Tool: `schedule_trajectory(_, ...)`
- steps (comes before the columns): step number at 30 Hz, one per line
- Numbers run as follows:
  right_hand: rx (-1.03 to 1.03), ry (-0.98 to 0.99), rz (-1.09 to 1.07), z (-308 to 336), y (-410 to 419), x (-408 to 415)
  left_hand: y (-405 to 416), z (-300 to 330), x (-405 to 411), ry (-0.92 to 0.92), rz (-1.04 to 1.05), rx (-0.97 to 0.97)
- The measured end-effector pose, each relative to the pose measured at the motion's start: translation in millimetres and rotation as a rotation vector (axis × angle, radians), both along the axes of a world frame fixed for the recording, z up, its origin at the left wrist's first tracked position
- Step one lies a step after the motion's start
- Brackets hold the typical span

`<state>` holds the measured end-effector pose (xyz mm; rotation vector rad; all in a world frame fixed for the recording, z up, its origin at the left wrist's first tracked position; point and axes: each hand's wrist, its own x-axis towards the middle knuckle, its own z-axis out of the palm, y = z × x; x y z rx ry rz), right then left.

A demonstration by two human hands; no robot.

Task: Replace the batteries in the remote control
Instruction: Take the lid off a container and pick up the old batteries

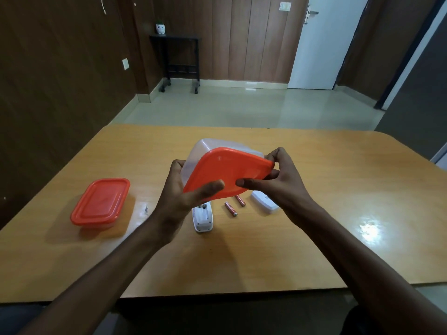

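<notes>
I hold a clear plastic container (205, 147) with an orange lid (227, 172) tilted toward me above the table. My left hand (179, 199) grips its left side and underside. My right hand (278, 180) pinches the lid's right edge. Below it on the wooden table (314, 213) lies the white remote (202, 218), back up, with its battery bay uncovered. Two orange batteries (231, 209) (240, 200) lie loose to its right. The white battery cover (264, 201) rests further right, partly behind my right wrist.
A second orange-lidded container (101, 201) stands shut on the table's left part. Beyond the far table edge are tiled floor, a small black side table (179, 59) and a white door (324, 44).
</notes>
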<state>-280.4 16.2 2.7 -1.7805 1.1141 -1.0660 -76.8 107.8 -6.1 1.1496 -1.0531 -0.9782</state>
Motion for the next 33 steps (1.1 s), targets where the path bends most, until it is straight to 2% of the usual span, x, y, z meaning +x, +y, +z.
schedule_trajectory(4,-0.134,0.091,0.019,8.2,-2.5,-7.7,3.6,10.8,5.5,0.255,-0.203,0.21)
schedule_trajectory(7,-0.328,0.168,0.036,10.1,1.9,-3.2,4.9,15.5,0.6,0.295,-0.173,0.312)
schedule_trajectory(11,-0.437,0.178,-0.031,5.6,4.9,6.7,2.4,19.5,-6.8,0.407,-0.062,0.315)
schedule_trajectory(22,-0.43,0.208,-0.058,-2.4,6.2,10.7,1.4,4.4,-9.0,0.503,0.003,0.276)
schedule_trajectory(28,-0.296,0.174,-0.041,3.0,4.9,4.7,0.8,4.4,-5.9,0.568,-0.002,0.285)
schedule_trajectory(33,-0.294,0.148,-0.073,2.7,7.7,7.8,0.5,1.6,-7.1,0.568,0.027,0.268)
